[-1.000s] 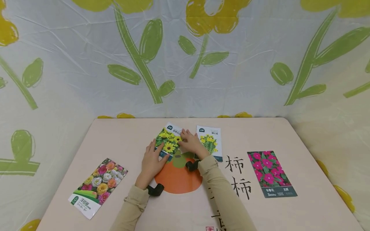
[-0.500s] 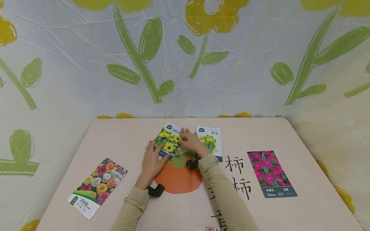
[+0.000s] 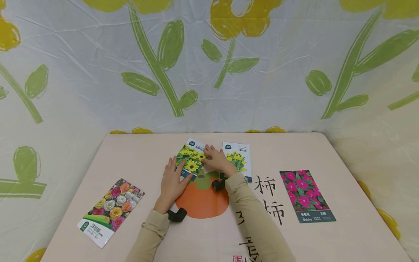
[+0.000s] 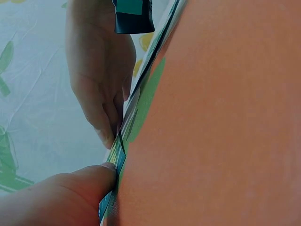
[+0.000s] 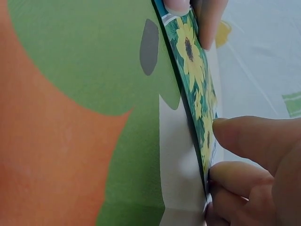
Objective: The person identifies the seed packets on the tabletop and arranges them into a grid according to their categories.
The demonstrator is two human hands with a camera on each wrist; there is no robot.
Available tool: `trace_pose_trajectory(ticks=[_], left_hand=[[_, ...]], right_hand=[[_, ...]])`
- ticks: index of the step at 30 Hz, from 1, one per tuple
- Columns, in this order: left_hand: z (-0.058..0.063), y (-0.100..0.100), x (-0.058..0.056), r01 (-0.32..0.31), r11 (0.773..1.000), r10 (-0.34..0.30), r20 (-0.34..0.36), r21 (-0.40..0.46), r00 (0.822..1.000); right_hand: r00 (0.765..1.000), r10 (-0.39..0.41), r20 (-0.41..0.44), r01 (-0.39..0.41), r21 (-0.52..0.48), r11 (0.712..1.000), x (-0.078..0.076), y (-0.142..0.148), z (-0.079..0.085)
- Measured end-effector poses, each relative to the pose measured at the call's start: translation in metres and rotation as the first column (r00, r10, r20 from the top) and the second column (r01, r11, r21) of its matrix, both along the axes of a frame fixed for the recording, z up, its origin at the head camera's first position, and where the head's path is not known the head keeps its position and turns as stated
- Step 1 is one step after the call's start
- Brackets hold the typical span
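Note:
A seed packet [image 3: 191, 154] printed with yellow sunflowers lies tilted near the middle of the table's far half. My left hand [image 3: 171, 183] rests along its left side with fingers extended; in the left wrist view the thumb [image 4: 89, 183] presses the packet's lower end. At the packet's right edge, my right hand [image 3: 218, 162] holds on with bent fingers. The right wrist view has the right thumb [image 5: 240, 134] on the sunflower face and the other fingers [image 5: 235, 181] curled at the edge; their tips are partly hidden. Just right of that hand lies a yellow-flower seed packet [image 3: 236, 160], partly covered.
A seed packet with mixed-colour blooms [image 3: 116, 205] lies at the left, and one with pink flowers [image 3: 302, 191] at the right. The pink tabletop [image 3: 140, 156] bears a printed persimmon [image 3: 203, 203] and black characters. Floral fabric [image 3: 209, 91] rises behind the table.

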State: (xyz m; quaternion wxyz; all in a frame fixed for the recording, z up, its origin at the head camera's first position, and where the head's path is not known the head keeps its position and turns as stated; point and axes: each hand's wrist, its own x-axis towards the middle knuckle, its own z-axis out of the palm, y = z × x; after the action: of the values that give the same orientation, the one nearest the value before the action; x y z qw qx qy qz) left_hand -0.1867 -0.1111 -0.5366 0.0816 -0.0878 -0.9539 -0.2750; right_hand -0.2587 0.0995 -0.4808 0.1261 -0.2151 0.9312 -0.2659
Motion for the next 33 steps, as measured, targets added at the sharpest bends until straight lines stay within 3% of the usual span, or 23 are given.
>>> trace_pose_trajectory(ticks=[13, 23, 33], left_hand=[[0.001, 0.000, 0.001, 0.032, 0.999, -0.032, -0.057, 0.006, 0.998], [0.003, 0.000, 0.001, 0.040, 0.999, -0.041, -0.064, -0.016, 0.997], [0.004, -0.001, 0.001, 0.050, 0.998, -0.049, -0.066, 0.025, 0.997]], right_hand=[[1.000, 0.009, -0.012, -0.009, -0.003, 1.000, -0.002, 0.000, 0.000], [1.000, 0.025, 0.010, -0.025, 0.009, 1.000, -0.006, 0.000, 0.000], [0.999, 0.039, 0.008, -0.039, 0.025, 0.999, -0.014, 0.003, -0.006]])
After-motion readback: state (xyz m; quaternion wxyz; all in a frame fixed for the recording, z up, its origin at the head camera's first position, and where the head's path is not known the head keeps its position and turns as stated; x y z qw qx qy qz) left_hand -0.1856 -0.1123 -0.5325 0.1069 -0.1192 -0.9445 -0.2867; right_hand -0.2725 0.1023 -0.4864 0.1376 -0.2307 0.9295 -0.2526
